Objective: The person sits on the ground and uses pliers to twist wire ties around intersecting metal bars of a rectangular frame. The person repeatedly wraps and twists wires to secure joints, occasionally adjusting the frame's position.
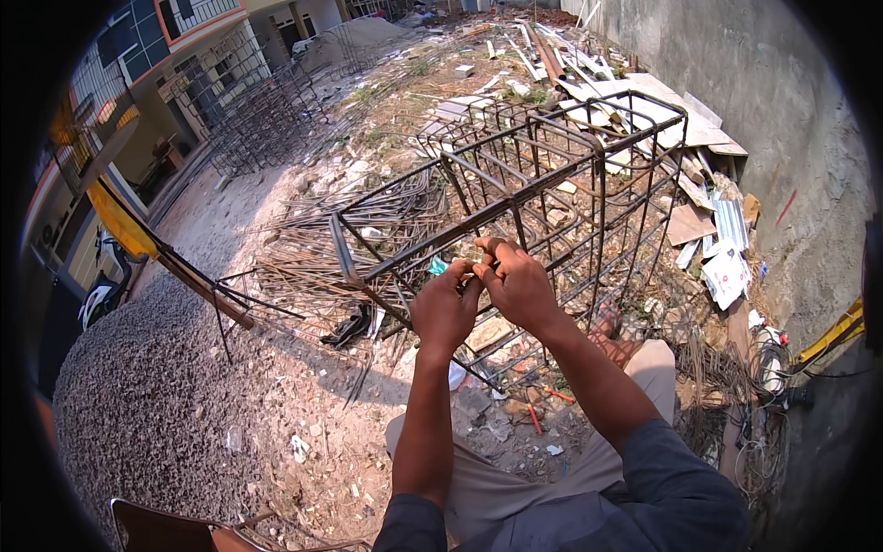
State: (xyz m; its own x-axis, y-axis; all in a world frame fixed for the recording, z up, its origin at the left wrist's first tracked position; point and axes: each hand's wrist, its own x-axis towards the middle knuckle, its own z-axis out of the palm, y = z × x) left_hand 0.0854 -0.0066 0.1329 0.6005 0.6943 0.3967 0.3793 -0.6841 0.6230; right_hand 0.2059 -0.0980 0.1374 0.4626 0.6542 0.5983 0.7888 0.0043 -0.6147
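In front of me stands a rebar cage (441, 240), built of long dark bars with square stirrups. My left hand (444, 308) and my right hand (517, 283) meet just at its near side, fingertips pinched close together. Whatever sits between the fingers, if anything, is too small or hidden to make out. Beside the left fingertips a small teal scrap (439, 265) shows behind the bars. My bent legs (497, 478) are below the hands, close to the cage's near end.
Many loose bent rods (303, 244) lie left of the cage. A gravel heap (156, 386) fills the lower left. Boards and scrap (681, 124) lean near the concrete wall (782, 110) on the right. Tangled wire (713, 368) lies right of my legs. Rubble covers the ground.
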